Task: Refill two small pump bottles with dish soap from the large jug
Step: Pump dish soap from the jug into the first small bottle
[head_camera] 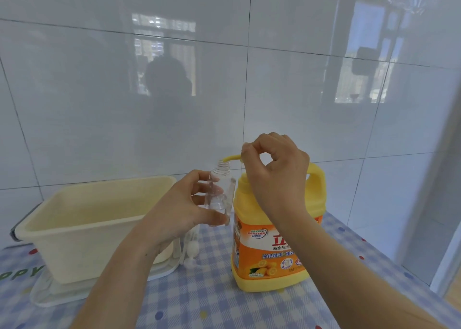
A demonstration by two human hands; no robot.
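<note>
Centre frame: left hand (179, 211) fingers grip an uncapped, near-empty small clear bottle (222, 189) just below the dish soap jug's (264, 253) pump spout (230, 158), pinched by right hand (277, 171) fingers. Filling seems barely begun.

The left hand (179, 211) grips an uncapped clear bottle (222, 191), its neck just under the yellow pump spout (230, 157) that the right hand (277, 169) pinches atop the orange dish-soap jug (269, 253), beside a cream tub (82, 226).

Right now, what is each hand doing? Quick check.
Left hand: grips the clear small bottle, its cap off.
Right hand: fingers curled on the yellow pump head of the large jug.
</note>
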